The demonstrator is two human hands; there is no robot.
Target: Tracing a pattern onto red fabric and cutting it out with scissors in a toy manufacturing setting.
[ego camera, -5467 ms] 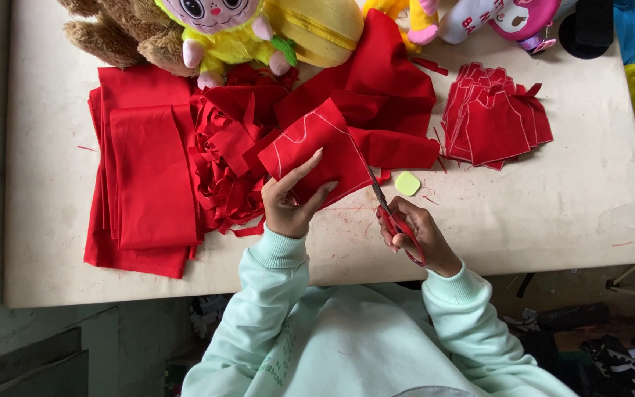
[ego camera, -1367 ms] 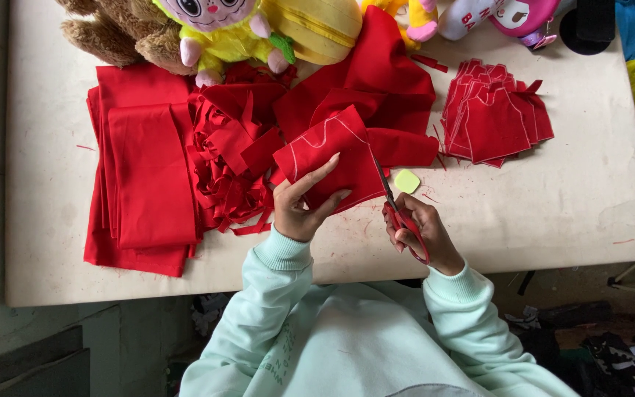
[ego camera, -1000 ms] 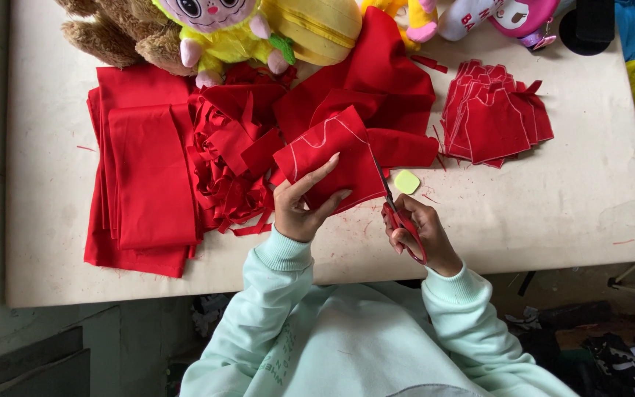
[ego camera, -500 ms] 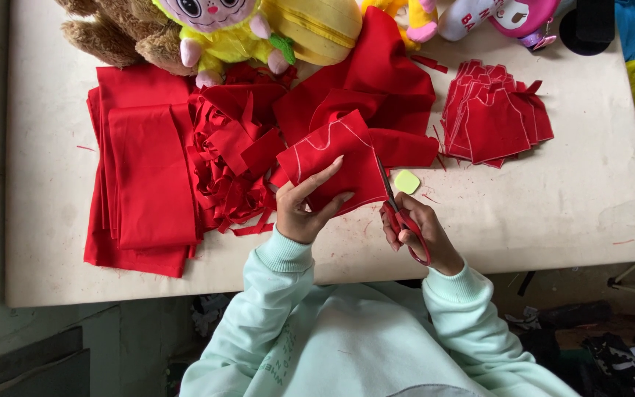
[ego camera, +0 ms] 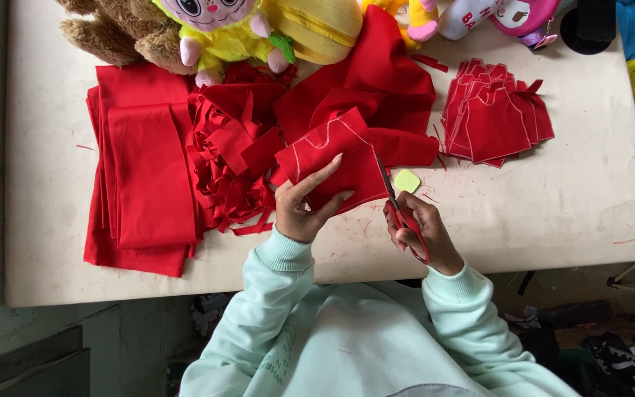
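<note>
Since a moment ago the scissors (ego camera: 400, 204) have crept a little further up the right edge of the red piece (ego camera: 332, 162), which has tilted slightly in the grip. Left hand (ego camera: 304, 204) lifts that piece just above the table (ego camera: 538, 213), fingers (ego camera: 321, 170) pinched on its lower edge, white chalk lines showing on the cloth. Right hand (ego camera: 419, 234) is clenched through the red scissor handles, blades pointing up along the cloth's edge. Just beside the blades lies a small yellow-green chalk (ego camera: 406, 181). Behind the piece sits loose red cloth (ego camera: 376, 81); to its left, a tangle of scraps (ego camera: 229, 158), then a folded stack (ego camera: 145, 169). Well to the right lies a pile of cut pieces (ego camera: 495, 114). Plush toys (ego camera: 222, 29) crowd the far edge.
</note>
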